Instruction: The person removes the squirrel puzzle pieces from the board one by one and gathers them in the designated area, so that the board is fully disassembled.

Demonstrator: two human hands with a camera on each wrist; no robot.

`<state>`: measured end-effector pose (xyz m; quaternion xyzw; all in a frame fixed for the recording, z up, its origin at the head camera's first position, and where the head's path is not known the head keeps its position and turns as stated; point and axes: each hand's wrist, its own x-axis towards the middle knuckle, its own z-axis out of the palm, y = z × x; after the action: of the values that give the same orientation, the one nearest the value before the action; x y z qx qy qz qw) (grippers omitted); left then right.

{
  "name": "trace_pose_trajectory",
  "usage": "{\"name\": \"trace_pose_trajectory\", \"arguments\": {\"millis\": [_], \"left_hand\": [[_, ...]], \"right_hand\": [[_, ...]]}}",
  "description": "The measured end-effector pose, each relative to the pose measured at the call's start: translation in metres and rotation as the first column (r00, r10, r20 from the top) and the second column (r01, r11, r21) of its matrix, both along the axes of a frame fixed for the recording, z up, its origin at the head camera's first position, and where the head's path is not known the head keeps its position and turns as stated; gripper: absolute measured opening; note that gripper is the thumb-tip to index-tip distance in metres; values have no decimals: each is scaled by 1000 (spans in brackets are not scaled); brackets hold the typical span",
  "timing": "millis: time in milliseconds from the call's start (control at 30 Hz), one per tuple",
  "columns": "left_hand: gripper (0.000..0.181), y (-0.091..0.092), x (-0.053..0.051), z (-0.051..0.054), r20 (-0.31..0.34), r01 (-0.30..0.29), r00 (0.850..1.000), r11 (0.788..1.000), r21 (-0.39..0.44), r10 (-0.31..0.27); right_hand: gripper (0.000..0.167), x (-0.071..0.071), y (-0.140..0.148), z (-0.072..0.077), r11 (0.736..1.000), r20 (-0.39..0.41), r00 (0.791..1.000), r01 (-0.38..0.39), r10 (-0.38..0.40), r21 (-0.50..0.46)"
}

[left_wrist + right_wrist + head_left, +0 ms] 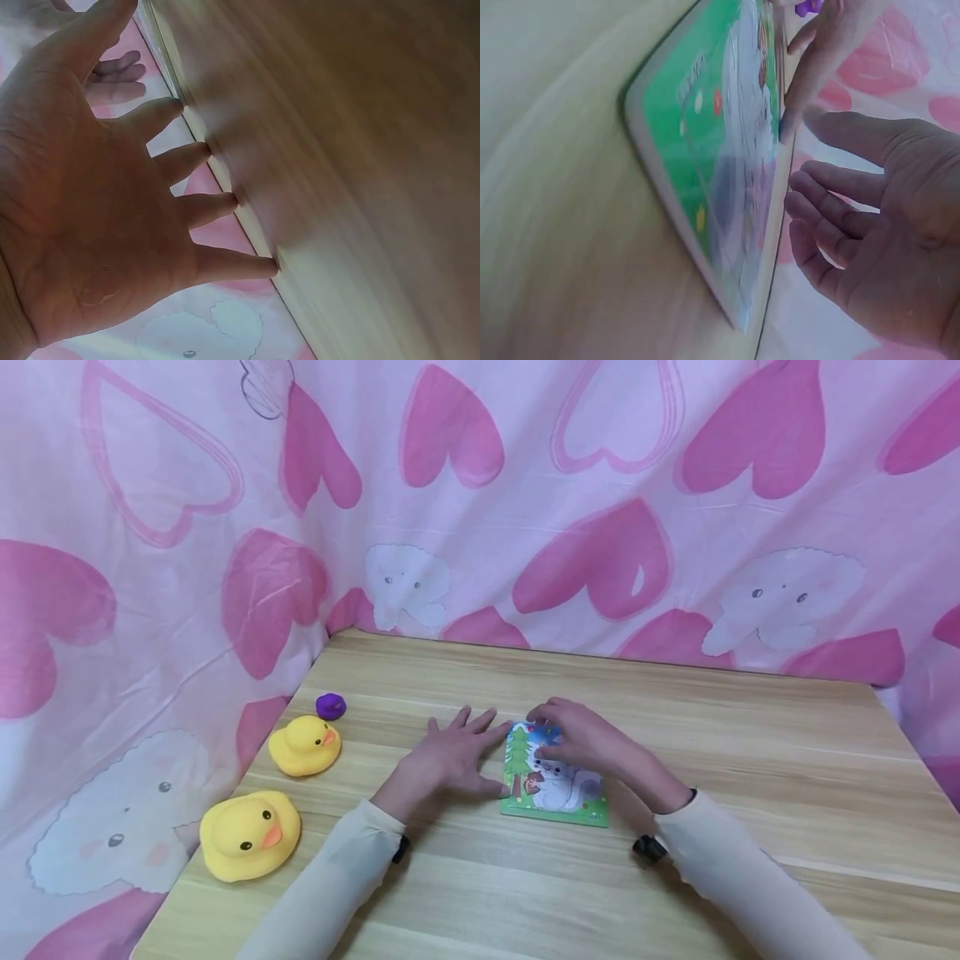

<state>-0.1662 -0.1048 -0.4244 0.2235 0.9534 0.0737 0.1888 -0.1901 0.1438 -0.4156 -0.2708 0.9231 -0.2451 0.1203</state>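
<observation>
A flat rectangular picture board (pixel 558 802) lies on the wooden table, with a squirrel and a green tree pictured on it. My left hand (pixel 453 758) rests on the table at the board's left side, its fingers spread and the fingertips down on the wood. Its thumb and index finger reach the board's left edge. Over the upper part of the board is my right hand (pixel 585 739), palm down with fingers loosely bent. In the right wrist view, nothing shows between the right hand's fingers (pixel 840 180); whether any fingertip touches the board is hard to tell.
Along the table's left side stand a large yellow duck (pixel 247 839), a smaller yellow duck (pixel 303 747) and a small purple duck (pixel 330 706). A pink curtain (pixel 480 527) with hearts hangs behind and to the left of the table (pixel 750 752).
</observation>
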Motion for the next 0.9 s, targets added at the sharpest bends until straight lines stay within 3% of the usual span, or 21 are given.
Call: {"name": "trace_pose_trajectory", "arguments": {"millis": [133,467,733,900], "left_hand": [[103,1,-1,0,3,3,1000,1000,-13,-3],[103,2,0,2,13,-3,1000,999,-38,4],[103,4,-1,4,26,-16,1000,999,-31,17],[105,6,-2,5,36,-28,999,999,-29,29]], "right_hand": [[51,-2,-10,-3,999,9,1000,4,-5,43],[52,4,-30,1,974,-17,995,100,-98,203],[52,9,-32,0,970,-16,988,154,-153,186],[54,9,-32,-3,976,-6,989,147,-148,163]]}}
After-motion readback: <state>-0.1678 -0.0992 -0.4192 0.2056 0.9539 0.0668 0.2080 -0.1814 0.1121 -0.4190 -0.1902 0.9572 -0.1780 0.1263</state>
